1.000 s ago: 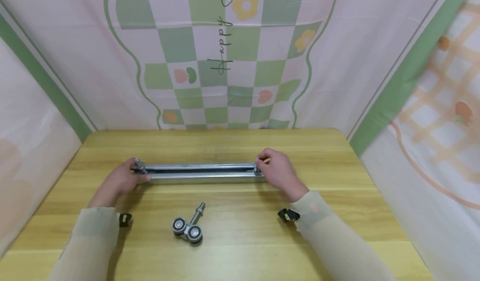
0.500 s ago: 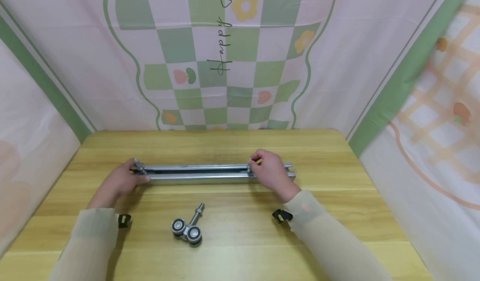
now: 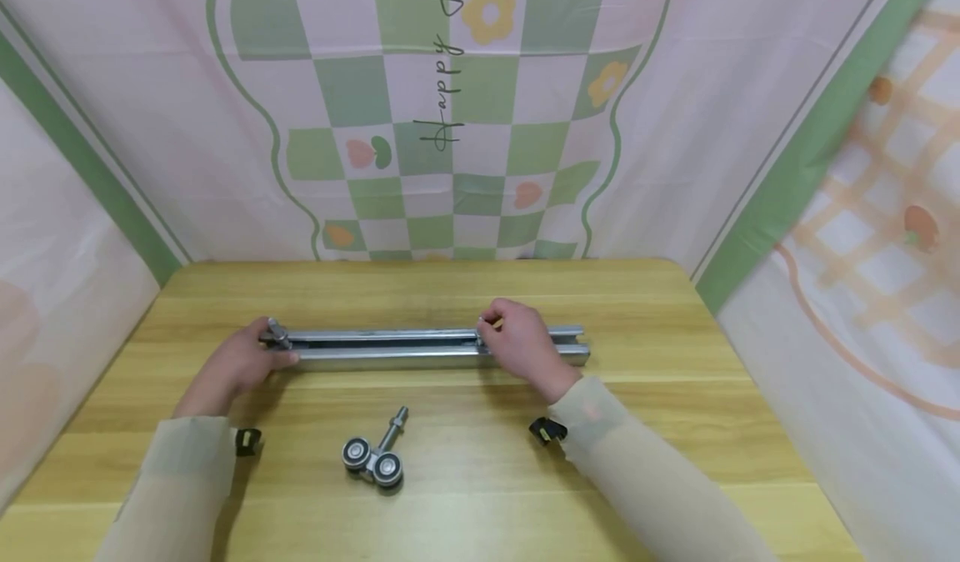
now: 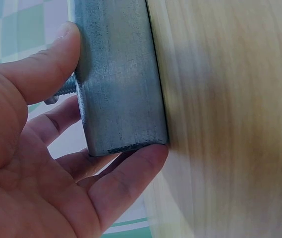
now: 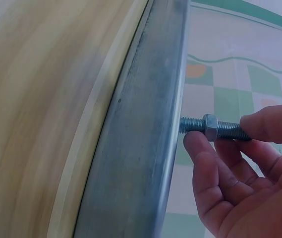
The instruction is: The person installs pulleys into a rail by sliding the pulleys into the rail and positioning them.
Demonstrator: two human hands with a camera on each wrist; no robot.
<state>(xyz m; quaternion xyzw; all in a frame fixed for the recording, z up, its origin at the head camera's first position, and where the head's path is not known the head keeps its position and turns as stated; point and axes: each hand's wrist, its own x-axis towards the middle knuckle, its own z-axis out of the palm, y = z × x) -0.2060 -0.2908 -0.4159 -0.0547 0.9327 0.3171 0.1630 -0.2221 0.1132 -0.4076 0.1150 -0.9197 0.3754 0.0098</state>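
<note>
A silver metal channel rail (image 3: 390, 359) lies crosswise on the table, its slot facing up. My left hand (image 3: 242, 358) grips its left end. In the left wrist view, the thumb presses the rail's edge and fingertips wrap the end face (image 4: 126, 148). A threaded bolt (image 3: 278, 333) stands up from the slot beside those fingers. Right of the rail's middle, my right hand (image 3: 517, 341) pinches another bolt (image 5: 232, 130) between thumb and fingers. That bolt carries a hex nut (image 5: 210, 127) and sticks out of the slot; its lower end is hidden inside the rail.
On the wooden table (image 3: 675, 479), nearer the person, lies a roller trolley (image 3: 373, 462) with black-rimmed wheels and a threaded stem. A printed cloth (image 3: 487, 87) hangs behind the table's far edge, with more cloth at both sides.
My right hand has slid left along the rail with the bolt, uncovering the rail's right end. The left hand, rail and roller trolley stay in place.
</note>
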